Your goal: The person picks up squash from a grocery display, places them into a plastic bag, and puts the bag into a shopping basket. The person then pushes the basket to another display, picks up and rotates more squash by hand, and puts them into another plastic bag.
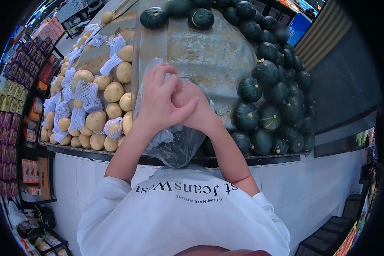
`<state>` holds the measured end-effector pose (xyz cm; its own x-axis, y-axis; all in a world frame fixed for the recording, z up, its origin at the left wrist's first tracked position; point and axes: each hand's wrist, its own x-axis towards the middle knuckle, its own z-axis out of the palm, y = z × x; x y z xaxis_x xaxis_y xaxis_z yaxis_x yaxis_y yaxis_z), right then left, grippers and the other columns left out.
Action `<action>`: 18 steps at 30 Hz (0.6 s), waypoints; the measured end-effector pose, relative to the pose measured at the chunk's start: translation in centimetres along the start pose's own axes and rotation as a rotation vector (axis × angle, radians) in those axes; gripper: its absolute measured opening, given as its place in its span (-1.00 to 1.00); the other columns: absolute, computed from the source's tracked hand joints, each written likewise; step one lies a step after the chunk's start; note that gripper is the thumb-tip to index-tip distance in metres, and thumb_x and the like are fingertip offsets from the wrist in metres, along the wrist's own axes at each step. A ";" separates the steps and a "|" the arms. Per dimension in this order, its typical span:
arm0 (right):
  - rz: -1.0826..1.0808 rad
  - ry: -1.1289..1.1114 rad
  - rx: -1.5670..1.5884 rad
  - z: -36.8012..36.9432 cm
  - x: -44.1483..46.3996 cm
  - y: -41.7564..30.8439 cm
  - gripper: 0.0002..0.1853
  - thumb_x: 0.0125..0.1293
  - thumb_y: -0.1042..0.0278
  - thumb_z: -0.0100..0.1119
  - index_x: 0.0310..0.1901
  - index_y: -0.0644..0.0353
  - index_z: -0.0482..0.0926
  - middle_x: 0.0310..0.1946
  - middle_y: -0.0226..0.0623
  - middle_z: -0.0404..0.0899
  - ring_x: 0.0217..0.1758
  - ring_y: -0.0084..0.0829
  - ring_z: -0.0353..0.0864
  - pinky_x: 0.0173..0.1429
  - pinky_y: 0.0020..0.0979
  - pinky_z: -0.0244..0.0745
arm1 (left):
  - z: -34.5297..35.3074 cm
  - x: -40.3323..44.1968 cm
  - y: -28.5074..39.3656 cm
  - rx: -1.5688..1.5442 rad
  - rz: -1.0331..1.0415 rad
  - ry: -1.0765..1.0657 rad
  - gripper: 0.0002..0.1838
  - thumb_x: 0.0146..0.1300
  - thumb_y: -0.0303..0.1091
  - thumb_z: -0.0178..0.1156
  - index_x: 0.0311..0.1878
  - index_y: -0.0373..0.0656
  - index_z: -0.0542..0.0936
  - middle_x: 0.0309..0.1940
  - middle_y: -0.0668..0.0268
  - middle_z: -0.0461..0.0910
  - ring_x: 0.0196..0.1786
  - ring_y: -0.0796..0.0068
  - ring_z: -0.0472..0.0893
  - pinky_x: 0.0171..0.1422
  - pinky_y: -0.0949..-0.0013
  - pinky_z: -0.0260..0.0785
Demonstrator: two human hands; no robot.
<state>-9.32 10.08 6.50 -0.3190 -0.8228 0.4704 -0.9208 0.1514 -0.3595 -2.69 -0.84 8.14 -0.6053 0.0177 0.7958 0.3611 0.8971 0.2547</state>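
A clear plastic bag (173,147) bulges below my wrists, at the near edge of the produce stand. Crumpled plastic also shows beyond my fingers. My left hand (160,98) has its fingers bent round the plastic, with the thumb stretched towards the right. Pressed against it, my right hand (192,102) is closed on the bag, its fingertips mostly hidden by my left hand. What the bag contains is hard to make out through the film. Potatoes (96,120) lie left of my hands, and dark green pumpkins (270,117) are piled to the right.
White foam net sleeves (77,117) lie among the potatoes. A grey bubbled mat (200,55) covers the middle of the stand, with more pumpkins (153,18) along its far side. Shelves of packaged goods (30,166) stand at the left. Pale floor tiles (294,179) surround me.
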 end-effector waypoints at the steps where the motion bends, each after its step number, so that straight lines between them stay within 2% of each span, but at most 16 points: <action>1: 0.010 -0.018 -0.014 0.0 0.0 0.0 -0.71 0.01 0.21 0.19 -0.21 0.09 0.59 -0.17 -0.30 0.58 0.01 -0.29 0.55 0.05 -0.14 0.39 | 0.0 -0.1 0.0 -0.011 -0.009 -0.002 -0.60 -0.17 -0.13 0.38 -0.45 -0.22 0.45 -0.14 0.10 0.43 0.05 0.00 0.39 0.18 0.04 0.21; 5: 0.003 -0.006 -0.021 0.0 0.0 0.0 -0.74 -0.01 0.22 0.20 -0.25 0.09 0.59 -0.18 -0.32 0.59 0.03 -0.29 0.53 0.05 -0.14 0.39 | 0.0 -0.2 0.0 -0.099 -0.055 -0.036 -0.58 -0.17 -0.12 0.38 -0.42 -0.24 0.46 -0.15 0.09 0.43 0.04 -0.01 0.39 0.16 0.04 0.21; 8: -0.016 0.035 0.016 0.2 -0.1 0.1 -0.73 -0.03 0.22 0.21 -0.26 0.08 0.61 -0.20 -0.33 0.60 0.03 -0.30 0.53 0.05 -0.15 0.39 | -0.1 0.1 0.2 0.033 -0.002 -0.014 -0.55 -0.16 -0.09 0.38 -0.38 -0.26 0.46 -0.14 0.07 0.42 0.03 -0.02 0.38 0.15 0.03 0.20; 14: -0.032 0.033 0.040 0.2 -0.1 0.3 -0.74 -0.06 0.24 0.22 -0.29 0.10 0.64 -0.25 -0.34 0.63 0.01 -0.32 0.54 0.04 -0.19 0.39 | 0.2 -0.1 -0.5 0.022 -0.067 -0.115 -0.47 -0.13 0.01 0.34 -0.33 -0.29 0.46 -0.11 0.03 0.41 0.04 -0.03 0.36 0.17 0.02 0.17; 18: -0.031 0.037 0.041 0.3 -0.1 0.3 -0.76 -0.06 0.25 0.22 -0.31 0.11 0.63 -0.27 -0.34 0.63 -0.03 -0.33 0.56 0.03 -0.20 0.39 | 0.1 0.0 -0.3 0.011 -0.094 -0.135 -0.48 -0.13 -0.01 0.35 -0.33 -0.28 0.45 -0.11 0.05 0.40 0.04 0.00 0.38 0.15 0.06 0.20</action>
<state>-9.53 10.08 6.09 -0.2988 -0.8060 0.5109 -0.9208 0.1028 -0.3763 -2.84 -1.09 7.99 -0.7263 -0.0075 0.6874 0.2911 0.9025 0.3174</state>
